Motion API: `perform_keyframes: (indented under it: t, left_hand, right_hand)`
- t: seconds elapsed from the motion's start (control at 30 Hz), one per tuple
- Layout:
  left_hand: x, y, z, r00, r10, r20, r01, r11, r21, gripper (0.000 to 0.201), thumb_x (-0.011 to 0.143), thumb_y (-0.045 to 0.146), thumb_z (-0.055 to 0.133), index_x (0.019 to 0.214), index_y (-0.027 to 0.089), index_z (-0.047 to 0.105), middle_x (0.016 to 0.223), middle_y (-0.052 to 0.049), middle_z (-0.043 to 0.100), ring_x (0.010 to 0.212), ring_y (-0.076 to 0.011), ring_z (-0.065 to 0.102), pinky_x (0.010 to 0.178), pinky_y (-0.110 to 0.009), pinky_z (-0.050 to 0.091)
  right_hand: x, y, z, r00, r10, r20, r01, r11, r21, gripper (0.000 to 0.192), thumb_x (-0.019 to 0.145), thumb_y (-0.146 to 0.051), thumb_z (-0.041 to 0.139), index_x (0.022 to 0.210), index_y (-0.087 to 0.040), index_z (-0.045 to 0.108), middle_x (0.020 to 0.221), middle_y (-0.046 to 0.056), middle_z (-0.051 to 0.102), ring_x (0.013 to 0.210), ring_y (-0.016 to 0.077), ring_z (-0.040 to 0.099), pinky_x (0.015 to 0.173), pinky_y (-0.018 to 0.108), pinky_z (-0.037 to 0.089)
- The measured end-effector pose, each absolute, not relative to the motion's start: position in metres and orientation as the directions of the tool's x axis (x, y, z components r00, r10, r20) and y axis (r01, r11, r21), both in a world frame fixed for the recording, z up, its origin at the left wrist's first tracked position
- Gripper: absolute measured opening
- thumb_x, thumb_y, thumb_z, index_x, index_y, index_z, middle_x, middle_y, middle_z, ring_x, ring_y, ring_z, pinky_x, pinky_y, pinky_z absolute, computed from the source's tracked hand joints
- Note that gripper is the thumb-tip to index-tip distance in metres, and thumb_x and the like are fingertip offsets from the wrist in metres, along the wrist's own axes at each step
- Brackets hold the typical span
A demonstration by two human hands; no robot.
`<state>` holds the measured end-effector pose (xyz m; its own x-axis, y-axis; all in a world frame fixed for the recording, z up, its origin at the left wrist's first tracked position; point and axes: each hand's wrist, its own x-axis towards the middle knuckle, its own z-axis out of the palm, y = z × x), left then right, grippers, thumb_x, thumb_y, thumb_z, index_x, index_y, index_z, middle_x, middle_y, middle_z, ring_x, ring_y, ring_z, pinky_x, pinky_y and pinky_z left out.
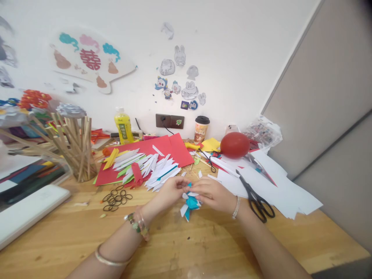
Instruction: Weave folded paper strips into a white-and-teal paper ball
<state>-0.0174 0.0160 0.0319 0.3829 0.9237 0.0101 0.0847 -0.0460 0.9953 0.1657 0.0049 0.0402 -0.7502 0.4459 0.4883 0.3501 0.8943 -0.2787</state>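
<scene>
A wooden table (203,248) was seen filling the lower view, set against a white wall (232,46) on which cartoon stickers (180,83) and a fan-shaped decoration (90,62) were stuck. Along the left edge a white slab (29,211) was laid. Loose white sheets (279,186) were spread at the right, and red paper (162,149) was laid at the middle back, covered with a heap of folded white strips (151,168). A bundle of wooden sticks (75,149) was stood upright to the left of it. A red balloon (235,144) was rested near the wall, with a lidded cup (201,128) and a yellow bottle (123,126) further left. Black-handled scissors (257,197) were laid on the sheets, just beside the right wrist. Black rubber bands (116,197) (more than 10, loosely piled) were scattered left of the hands.

A small folded piece of teal and white paper (190,203) was held just above the table between both hands. It was pinched at its top by the fingers of the left hand (171,192), and gripped from the other side by the closed fingers of the right hand (213,193), the 2 hands being nearly touching
</scene>
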Motion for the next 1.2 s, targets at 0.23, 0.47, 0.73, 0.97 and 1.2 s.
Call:
perform_keyframes:
  t: [0.23,0.47,0.73,0.97,1.2]
  left_hand:
    - [-0.020,0.020,0.027,0.376,0.926,0.005,0.093,-0.044,0.995,0.022,0.058,0.028,0.068,0.071,0.012,0.061,0.061,0.000,0.062,0.055,-0.0123,0.054,0.056,-0.025,0.042]
    - [-0.017,0.016,0.029,0.394,0.919,0.012,0.064,-0.040,0.997,0.017,0.059,0.024,0.065,0.071,0.012,0.061,0.064,-0.001,0.063,0.059,-0.0134,0.056,0.060,-0.026,0.044]
    - [-0.022,0.023,0.028,0.313,0.950,0.016,0.016,-0.022,1.000,0.025,0.058,0.030,0.068,0.076,0.013,0.061,0.066,-0.001,0.063,0.059,-0.0135,0.056,0.059,-0.026,0.045]
    - [-0.022,0.021,0.029,0.311,0.950,0.012,0.013,-0.016,1.000,0.028,0.056,0.030,0.069,0.077,0.013,0.061,0.069,-0.002,0.064,0.060,-0.0147,0.057,0.060,-0.028,0.046]
    - [-0.025,0.023,0.032,0.281,0.959,0.016,0.046,-0.030,0.998,0.027,0.058,0.033,0.068,0.075,0.013,0.061,0.064,-0.001,0.063,0.059,-0.0138,0.057,0.059,-0.027,0.046]
  right_hand:
    - [0.163,0.003,0.036,-0.729,0.447,0.519,0.340,0.894,-0.292,0.022,0.088,-0.022,0.042,0.097,-0.019,0.062,0.088,0.006,0.067,0.080,0.0151,0.057,0.072,0.030,0.045]
    - [0.163,-0.003,0.040,-0.706,0.543,0.455,0.421,0.838,-0.346,0.028,0.087,-0.030,0.043,0.108,-0.018,0.056,0.088,0.007,0.064,0.082,0.0174,0.054,0.074,0.032,0.043]
    - [0.155,-0.003,0.031,-0.681,0.550,0.484,0.428,0.835,-0.347,0.041,0.072,-0.036,0.065,0.108,-0.020,0.055,0.099,0.009,0.059,0.092,0.0200,0.052,0.081,0.035,0.043]
    - [0.150,-0.006,0.029,-0.647,0.595,0.477,0.497,0.803,-0.327,0.038,0.070,-0.029,0.067,0.105,-0.019,0.054,0.097,0.007,0.059,0.093,0.0204,0.051,0.081,0.035,0.043]
    - [0.147,-0.008,0.026,-0.634,0.636,0.440,0.531,0.772,-0.349,0.049,0.066,-0.026,0.069,0.111,-0.020,0.049,0.109,0.008,0.054,0.103,0.0224,0.047,0.088,0.039,0.040]
